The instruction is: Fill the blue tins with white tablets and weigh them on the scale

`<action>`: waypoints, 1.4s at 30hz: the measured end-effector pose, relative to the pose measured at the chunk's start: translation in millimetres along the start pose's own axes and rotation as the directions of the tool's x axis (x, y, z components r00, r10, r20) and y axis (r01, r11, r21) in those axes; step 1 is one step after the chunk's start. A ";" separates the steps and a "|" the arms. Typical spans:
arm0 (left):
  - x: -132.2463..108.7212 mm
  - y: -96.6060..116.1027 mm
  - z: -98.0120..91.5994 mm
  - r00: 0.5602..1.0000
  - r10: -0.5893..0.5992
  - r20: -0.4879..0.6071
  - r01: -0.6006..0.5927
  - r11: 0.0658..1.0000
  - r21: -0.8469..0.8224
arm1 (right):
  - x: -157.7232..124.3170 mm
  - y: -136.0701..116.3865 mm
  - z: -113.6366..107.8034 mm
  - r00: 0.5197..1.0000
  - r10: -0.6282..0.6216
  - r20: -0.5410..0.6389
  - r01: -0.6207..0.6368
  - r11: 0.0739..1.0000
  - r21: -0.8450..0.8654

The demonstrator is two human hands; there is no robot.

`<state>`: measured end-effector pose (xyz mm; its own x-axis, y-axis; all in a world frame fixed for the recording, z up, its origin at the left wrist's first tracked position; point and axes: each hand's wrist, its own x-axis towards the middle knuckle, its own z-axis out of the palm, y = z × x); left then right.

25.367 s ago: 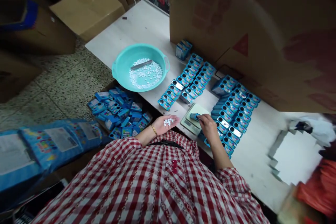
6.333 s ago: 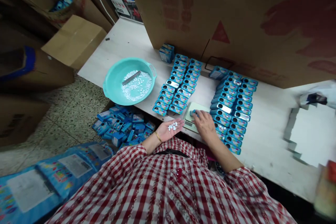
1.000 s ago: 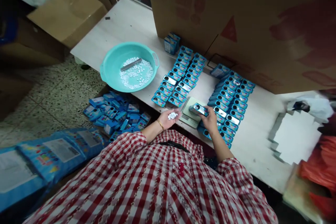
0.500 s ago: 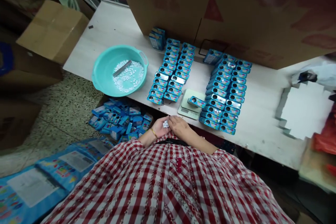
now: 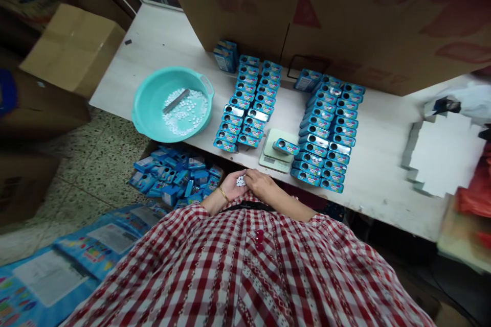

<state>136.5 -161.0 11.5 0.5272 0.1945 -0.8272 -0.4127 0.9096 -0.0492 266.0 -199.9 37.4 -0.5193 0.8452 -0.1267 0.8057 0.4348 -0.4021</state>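
My left hand (image 5: 231, 187) is cupped palm up near my chest, holding a small heap of white tablets (image 5: 241, 181). My right hand (image 5: 260, 182) reaches across to that palm, its fingertips pinching at the tablets. A blue tin (image 5: 286, 146) lies on a small pale green scale (image 5: 273, 151) at the table's near edge, with neither hand touching it. Rows of blue tins stand left (image 5: 245, 107) and right (image 5: 330, 133) of the scale. A teal basin (image 5: 149, 107) holds more white tablets (image 5: 184, 112) and a grey strip.
A big cardboard box (image 5: 345, 15) walls the table's far side. More blue tins (image 5: 174, 173) lie heaped below the table edge on the left. Blue packets (image 5: 49, 271) lie on the floor. A flat white cut-out board (image 5: 445, 156) rests at the right.
One second ago my right hand held the tin over the scale; it set it down and came back to the tablets in my left palm. The view shifted slightly.
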 end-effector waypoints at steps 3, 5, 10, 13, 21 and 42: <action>3.1 0.4 0.7 1.000 0.007 0.029 -0.007 1.000 0.003 | -3.7 3.3 3.1 0.998 0.030 -0.053 -0.025 0.996 0.085; 6.6 1.2 3.5 0.999 0.022 0.044 -0.022 1.000 0.010 | -7.8 9.4 1.1 0.989 0.061 -0.135 -0.035 0.983 0.182; 17.5 6.7 22.7 0.990 0.052 0.131 -0.056 0.998 0.025 | -19.8 49.3 -22.5 0.846 0.327 -0.421 -0.141 0.899 0.415; 22.1 11.3 36.0 0.988 0.055 0.143 -0.063 0.997 0.051 | -21.5 81.5 -35.9 0.776 0.421 -0.470 -0.231 0.883 0.409; 19.0 13.7 31.8 0.992 0.078 0.104 -0.081 0.996 0.031 | -20.3 112.4 -41.3 0.708 0.479 -0.519 -0.267 0.862 0.431; 9.2 18.3 8.7 0.989 0.143 0.023 -0.141 0.988 -0.055 | -33.9 108.0 -42.4 0.486 0.727 -0.485 -0.296 0.659 0.692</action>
<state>140.2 -139.3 7.9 0.4801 0.3307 -0.8125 -0.5230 0.8515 0.0376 382.7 -168.4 36.7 0.4718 0.8775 0.0854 0.4876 -0.1790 -0.8545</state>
